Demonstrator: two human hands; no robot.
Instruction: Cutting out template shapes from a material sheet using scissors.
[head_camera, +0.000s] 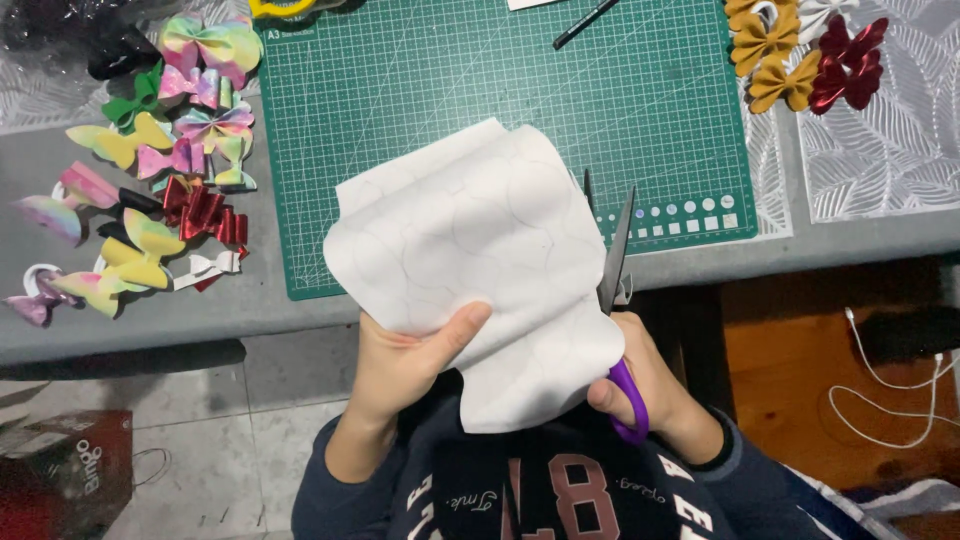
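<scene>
Left hand pinched on the lower edge of a white sheet, thumb on top, fingers hidden beneath; grip closed on the sheet. Right hand through the purple handles of scissors, grip closed on the handles, blades parted and pointing toward 12 o'clock along the sheet's 3 o'clock edge. Sheet held in the air at the near edge of a green cutting mat on the grey tabletop, faint curved outlines drawn across it. Judged light, thin and floppy: curls and buckles at the 11 o'clock corner, so best held close beside the cutting line, thumb over, to keep it taut. Probably smooth, not fragile, though easy to crease. Coloured bows at 9 to 10 o'clock of the mat, mustard and dark red bows at 2 o'clock, a black pen at 12 o'clock. Hard to tell whether the blades touch the sheet; lower scissor handle and right fingers partly covered by it; yellow thing at top edge cut off
</scene>
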